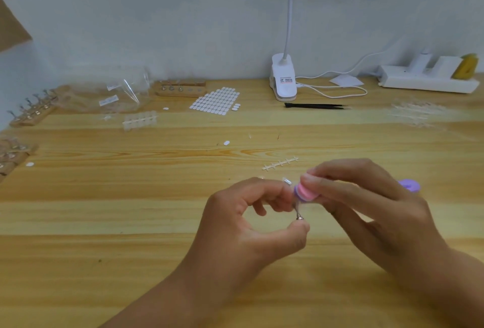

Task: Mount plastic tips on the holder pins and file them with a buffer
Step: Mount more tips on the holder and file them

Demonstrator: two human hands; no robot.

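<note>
My left hand (pixel 251 220) pinches a small metal holder pin (pixel 298 215) between thumb and fingers, with a clear plastic tip (pixel 287 181) on its upper end. My right hand (pixel 366 202) grips a pink and purple buffer (pixel 306 191); its near end lies against the tip and its far purple end (pixel 408 185) sticks out past my fingers. Both hands hover just above the wooden table (pixel 131 223), right of centre. An empty white tip sprue (pixel 280 164) lies just beyond my hands.
Wooden holder blocks with pins stand at back centre (pixel 180 88) and far left (pixel 31 113). A sheet of white adhesive tabs (pixel 216 102), clear bags (pixel 115 92), a tip strip (pixel 140 120), black tweezers (pixel 314 105), a clip lamp (pixel 284 81), a power strip (pixel 427 76) and clear tips (pixel 416 113) line the back.
</note>
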